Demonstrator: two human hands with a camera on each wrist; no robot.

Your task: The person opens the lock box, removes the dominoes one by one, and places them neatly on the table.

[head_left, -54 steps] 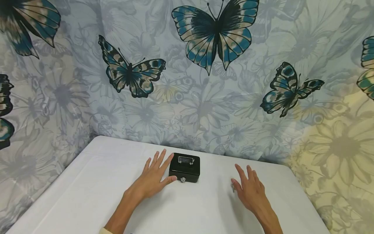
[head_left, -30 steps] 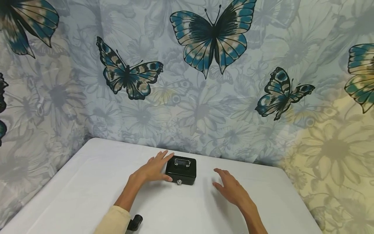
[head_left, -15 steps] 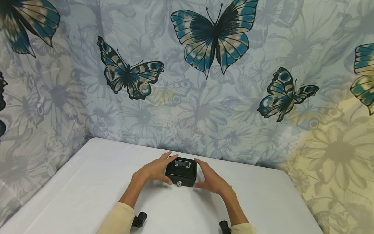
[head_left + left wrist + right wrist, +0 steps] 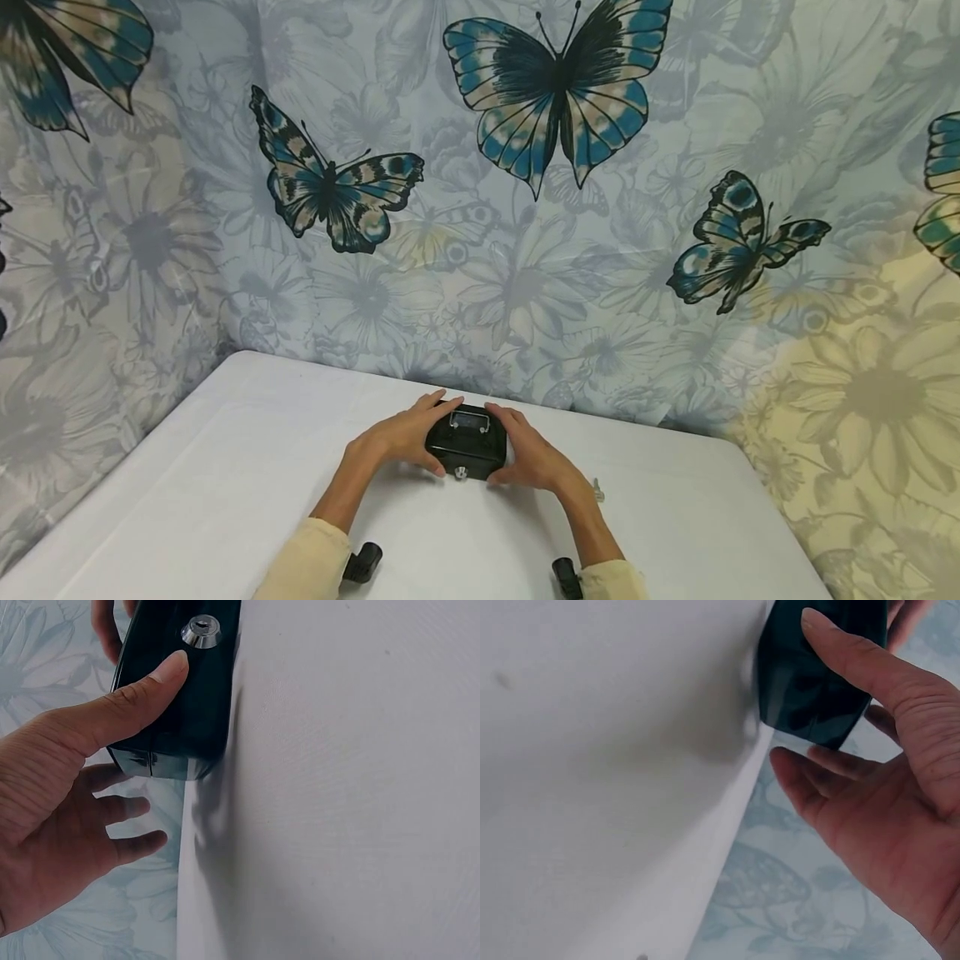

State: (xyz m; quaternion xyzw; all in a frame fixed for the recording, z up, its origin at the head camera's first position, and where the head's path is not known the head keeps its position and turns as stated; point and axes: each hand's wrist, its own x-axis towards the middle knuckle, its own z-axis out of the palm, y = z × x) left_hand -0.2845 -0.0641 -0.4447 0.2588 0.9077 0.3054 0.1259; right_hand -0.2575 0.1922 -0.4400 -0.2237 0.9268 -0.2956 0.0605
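Observation:
A small black cash box (image 4: 467, 448) with a wire handle on its lid and a silver lock (image 4: 202, 632) on its front is on the white table. My left hand (image 4: 405, 435) grips its left end, thumb on the front face near the lock and index finger at the top back edge. My right hand (image 4: 531, 452) grips the right end the same way, its thumb on the front face. In both wrist views the lower fingers spread past the box's ends. Just right of my right wrist lie small keys (image 4: 598, 492), partly hidden.
The white table (image 4: 225, 475) reaches back to a butterfly-patterned cloth (image 4: 517, 292) that hangs behind and along the sides. Black wrist devices (image 4: 363, 562) show at both sleeves. The box stands close to the table's back edge.
My right hand has come in from the right, over the keys, and taken hold of the box's right end. My left hand has moved from beside the box to gripping its left end.

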